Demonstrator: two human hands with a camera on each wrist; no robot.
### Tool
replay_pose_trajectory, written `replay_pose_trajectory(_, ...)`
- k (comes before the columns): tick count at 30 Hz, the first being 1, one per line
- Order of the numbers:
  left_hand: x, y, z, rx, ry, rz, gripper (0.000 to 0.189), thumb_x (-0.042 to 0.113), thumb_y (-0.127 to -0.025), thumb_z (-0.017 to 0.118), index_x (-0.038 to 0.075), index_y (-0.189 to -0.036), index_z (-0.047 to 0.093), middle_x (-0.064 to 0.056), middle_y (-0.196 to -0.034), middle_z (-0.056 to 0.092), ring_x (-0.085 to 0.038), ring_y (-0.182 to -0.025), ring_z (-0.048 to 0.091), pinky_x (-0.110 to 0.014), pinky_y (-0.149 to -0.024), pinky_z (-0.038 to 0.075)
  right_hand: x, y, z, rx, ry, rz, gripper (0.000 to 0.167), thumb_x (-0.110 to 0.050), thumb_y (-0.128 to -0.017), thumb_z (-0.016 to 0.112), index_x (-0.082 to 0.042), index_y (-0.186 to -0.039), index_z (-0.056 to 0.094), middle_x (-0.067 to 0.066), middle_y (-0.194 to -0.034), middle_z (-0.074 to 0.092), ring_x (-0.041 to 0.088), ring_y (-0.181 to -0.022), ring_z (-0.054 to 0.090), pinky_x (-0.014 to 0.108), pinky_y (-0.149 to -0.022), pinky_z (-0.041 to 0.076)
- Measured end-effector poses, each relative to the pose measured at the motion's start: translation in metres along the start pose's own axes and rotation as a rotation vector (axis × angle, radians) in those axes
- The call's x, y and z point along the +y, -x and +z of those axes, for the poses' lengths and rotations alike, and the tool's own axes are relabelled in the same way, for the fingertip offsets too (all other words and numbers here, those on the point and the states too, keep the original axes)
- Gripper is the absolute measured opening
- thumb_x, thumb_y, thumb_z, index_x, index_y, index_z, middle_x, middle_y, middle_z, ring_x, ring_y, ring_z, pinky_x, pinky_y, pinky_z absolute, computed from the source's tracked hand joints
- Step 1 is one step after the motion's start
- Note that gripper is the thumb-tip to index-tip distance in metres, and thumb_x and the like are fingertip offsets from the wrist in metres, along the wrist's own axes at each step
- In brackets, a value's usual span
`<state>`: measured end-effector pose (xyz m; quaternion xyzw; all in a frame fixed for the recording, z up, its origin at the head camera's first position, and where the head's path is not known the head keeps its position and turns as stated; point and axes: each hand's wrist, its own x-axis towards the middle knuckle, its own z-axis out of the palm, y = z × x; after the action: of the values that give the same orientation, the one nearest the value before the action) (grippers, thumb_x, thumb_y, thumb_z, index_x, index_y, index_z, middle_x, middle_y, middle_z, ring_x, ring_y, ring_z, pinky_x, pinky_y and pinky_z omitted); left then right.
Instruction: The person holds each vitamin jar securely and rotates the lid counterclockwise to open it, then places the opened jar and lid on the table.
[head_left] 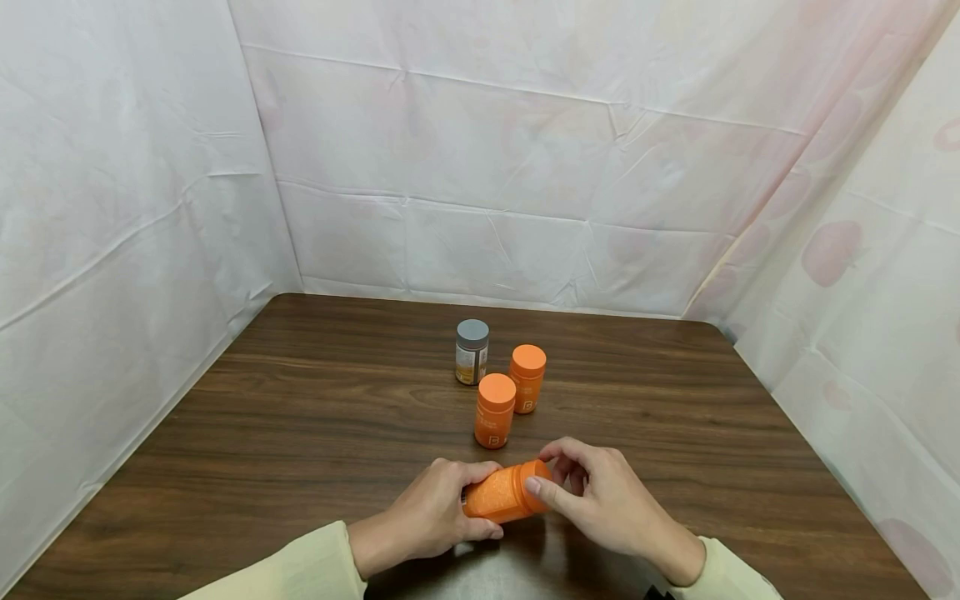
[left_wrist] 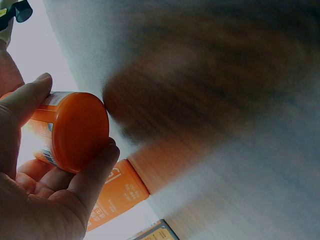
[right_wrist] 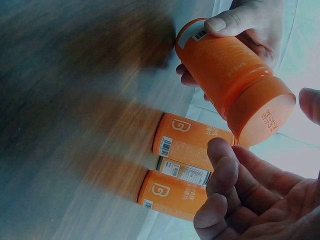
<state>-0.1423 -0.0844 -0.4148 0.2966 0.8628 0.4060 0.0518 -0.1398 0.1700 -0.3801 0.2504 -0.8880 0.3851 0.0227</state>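
Observation:
My left hand [head_left: 426, 512] grips an orange bottle [head_left: 495, 496] by its base end, thumb on one side and fingers on the other. The bottle is tilted over, with its ribless orange cap [right_wrist: 263, 111] toward my right hand. Around that cap my right hand [head_left: 611, 500] stands with thumb and fingers spread; in the right wrist view a gap shows between thumb and cap, and the fingertips [right_wrist: 222, 152] are right at the cap's lower edge. In the left wrist view, the round orange base [left_wrist: 82, 132] faces the camera between the fingers of my left hand [left_wrist: 50, 200].
Just beyond my hands, an orange bottle [head_left: 495, 414] stands upright, with a second orange bottle [head_left: 528, 382] behind it to the right. A grey-capped bottle [head_left: 472, 354] stands behind to the left. White curtains [head_left: 480, 150] enclose the dark wooden table [head_left: 337, 400].

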Motion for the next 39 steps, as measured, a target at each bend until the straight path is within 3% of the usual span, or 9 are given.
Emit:
replay_pose_trajectory(15, 0.0011, -0.0002, -0.0007, -0.006, 0.007, 0.004, 0.048, 0.025, -0.074, 0.094, 0.029, -0.116, 0.071, 0.019, -0.094, 0.068, 0.001, -0.076, 0.059, -0.021, -0.069, 0.049, -0.0001, 0.0004, -0.0001, -0.024, -0.013, -0.027, 0.025, -0.041, -0.09, 0.079, -0.023, -0.105, 0.069, -0.012, -0.078, 0.063, 0.006, -0.063, 0.055, 0.024, -0.055, 0.047)
replay_pose_trajectory(23, 0.0005, -0.0005, -0.0007, 0.0, -0.004, 0.005, 0.047, 0.024, -0.075, 0.094, 0.03, -0.115, 0.071, 0.019, -0.091, 0.067, 0.001, -0.074, 0.058, -0.021, -0.068, 0.049, 0.0025, 0.0012, 0.0008, 0.023, 0.012, -0.192, 0.037, -0.027, -0.083, 0.087, -0.025, -0.115, 0.068, -0.016, -0.09, 0.065, 0.011, -0.074, 0.058, 0.03, -0.061, 0.049)
replay_pose_trajectory(28, 0.0005, -0.0004, -0.0008, 0.001, -0.005, 0.008, 0.048, 0.025, -0.075, 0.094, 0.029, -0.116, 0.071, 0.019, -0.091, 0.067, 0.001, -0.074, 0.059, -0.021, -0.067, 0.049, 0.0031, 0.002, 0.0003, 0.051, 0.018, -0.295, 0.048, -0.017, -0.075, 0.091, -0.022, -0.118, 0.068, -0.014, -0.09, 0.06, 0.008, -0.078, 0.055, 0.027, -0.064, 0.048)
replay_pose_trajectory(39, 0.0002, 0.0004, -0.0016, -0.002, -0.003, 0.016, 0.047, 0.024, -0.075, 0.094, 0.029, -0.115, 0.071, 0.019, -0.091, 0.068, 0.002, -0.075, 0.059, -0.021, -0.068, 0.05, 0.0047, 0.0003, -0.0003, 0.029, -0.012, -0.39, 0.067, 0.002, -0.065, 0.092, -0.022, -0.121, 0.065, -0.01, -0.108, 0.063, 0.007, -0.086, 0.052, 0.023, -0.069, 0.047)
